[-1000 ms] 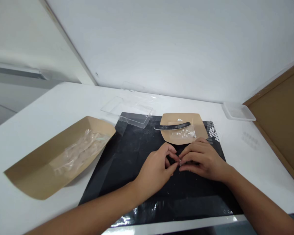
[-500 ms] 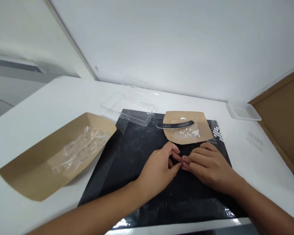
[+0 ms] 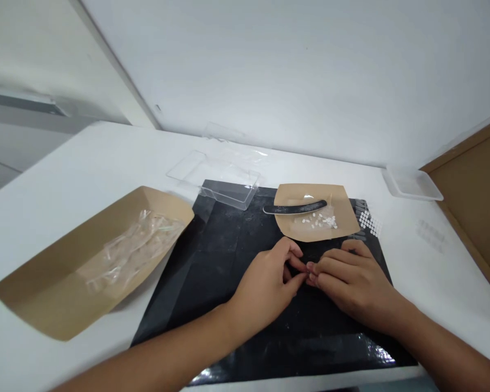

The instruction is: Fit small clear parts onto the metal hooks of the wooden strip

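My left hand (image 3: 269, 280) and my right hand (image 3: 349, 280) meet fingertip to fingertip over a black mat (image 3: 212, 261). Both are closed in a pinch on something tiny that the fingers hide. Just beyond them lies a small brown paper tray (image 3: 288, 228) with small white pieces (image 3: 329, 221) scattered in it. Across that tray rests a curved black nail file (image 3: 296, 208), its left end sticking out past the rim. Right of the tray, a sheet of round white dots (image 3: 370, 224) lies over the mat's edge.
On the left stands a larger brown paper tray (image 3: 36, 288) holding clear plastic packets (image 3: 136, 253). A clear plastic box lid (image 3: 228, 188) overlaps the mat's far edge. Toward the wall at right are a translucent tray (image 3: 412, 185) and a brown board (image 3: 473, 185).
The hands keep their pinch at nearly the same spot, with only slight finger movement. The whole view has shifted a little. Nothing else has visibly moved.
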### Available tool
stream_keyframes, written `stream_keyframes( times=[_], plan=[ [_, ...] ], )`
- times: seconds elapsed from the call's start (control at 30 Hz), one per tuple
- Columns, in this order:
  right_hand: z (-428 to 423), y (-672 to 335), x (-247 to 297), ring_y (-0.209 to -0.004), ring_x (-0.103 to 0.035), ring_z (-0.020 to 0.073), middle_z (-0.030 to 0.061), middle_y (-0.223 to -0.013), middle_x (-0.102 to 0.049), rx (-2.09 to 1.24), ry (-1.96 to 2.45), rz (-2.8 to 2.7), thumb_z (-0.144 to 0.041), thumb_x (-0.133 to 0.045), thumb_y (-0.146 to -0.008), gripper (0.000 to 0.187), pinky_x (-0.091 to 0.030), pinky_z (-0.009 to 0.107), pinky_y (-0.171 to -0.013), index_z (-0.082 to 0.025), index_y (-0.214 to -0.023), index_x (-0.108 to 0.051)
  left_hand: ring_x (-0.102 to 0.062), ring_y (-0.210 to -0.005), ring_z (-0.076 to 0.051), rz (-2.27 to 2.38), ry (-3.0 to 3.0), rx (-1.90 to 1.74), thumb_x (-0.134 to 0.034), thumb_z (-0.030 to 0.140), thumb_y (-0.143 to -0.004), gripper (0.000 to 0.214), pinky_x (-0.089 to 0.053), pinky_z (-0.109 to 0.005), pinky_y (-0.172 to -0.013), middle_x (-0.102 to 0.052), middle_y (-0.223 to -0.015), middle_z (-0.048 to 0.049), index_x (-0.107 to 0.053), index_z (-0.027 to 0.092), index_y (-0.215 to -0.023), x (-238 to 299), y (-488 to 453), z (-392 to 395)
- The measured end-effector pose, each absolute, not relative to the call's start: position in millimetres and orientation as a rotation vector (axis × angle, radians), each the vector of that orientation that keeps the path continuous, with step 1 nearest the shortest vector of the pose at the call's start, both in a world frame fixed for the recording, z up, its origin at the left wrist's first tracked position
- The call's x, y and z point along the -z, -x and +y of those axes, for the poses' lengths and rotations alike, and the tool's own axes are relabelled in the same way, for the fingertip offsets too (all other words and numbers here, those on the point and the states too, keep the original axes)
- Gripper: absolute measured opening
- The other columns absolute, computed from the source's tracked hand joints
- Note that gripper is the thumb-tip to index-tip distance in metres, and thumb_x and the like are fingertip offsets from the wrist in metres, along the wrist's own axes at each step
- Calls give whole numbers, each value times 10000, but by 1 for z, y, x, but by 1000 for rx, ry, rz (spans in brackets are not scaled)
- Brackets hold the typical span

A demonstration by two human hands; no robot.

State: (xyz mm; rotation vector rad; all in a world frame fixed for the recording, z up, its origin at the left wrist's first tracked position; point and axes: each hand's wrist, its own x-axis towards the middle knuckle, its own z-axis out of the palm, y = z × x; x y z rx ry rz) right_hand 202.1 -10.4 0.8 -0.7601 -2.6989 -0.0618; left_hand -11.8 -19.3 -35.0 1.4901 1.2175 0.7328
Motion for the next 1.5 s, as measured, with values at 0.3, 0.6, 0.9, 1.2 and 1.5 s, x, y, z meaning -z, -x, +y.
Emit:
stream_keyframes(
  times=[0.3,0.6,0.9,1.2,1.5],
  plan=[
    [-4,-208,6,-863,-657,144,-12,-984,-785,63,683,-2646,-213,-682,-1040,181,-386,361,-828,-207,-861,-652,-721,-642,-136,1121,-1489,-682,-650,88,-819,188,-499,-219,-557,-767,-880,-9,-666,199,-970,32,15,-17],
    [-2,-207,3,-786,-654,135,-21,-942,-785,112,626,-2598,-165,-680,-1026,169,-394,357,-799,-211,-864,-697,-701,-639,-144,1128,-1489,-714,-707,266,-878,161,-487,-218,-510,-791,-924,-53,-722,188,-1018,26,11,-18],
    [-3,-211,0,-798,-698,140,-12,-962,-793,27,629,-2567,-332,-762,-994,138,-420,360,-843,-213,-982,-694,-670,-634,-134,1162,-1509,-721,-718,349,-898,197,-495,-227,-531,-784,-941,-49,-734,188,-1010,27,11,-18],
    [3,-216,-5,-678,-724,172,-10,-823,-782,79,711,-2208,-397,-767,-936,216,-472,393,-798,-251,-1069,-682,-680,-622,-137,1221,-1539,-720,-765,411,-876,239,-527,-251,-563,-789,-941,-45,-730,194,-969,29,10,-19],
    [-6,-213,7,-606,-697,222,10,-715,-731,89,698,-1964,-438,-573,-925,265,-468,442,-694,-259,-1070,-703,-693,-637,-153,1248,-1412,-646,-815,437,-850,278,-538,-261,-558,-786,-970,-42,-707,212,-972,38,8,-17]
  ],
)
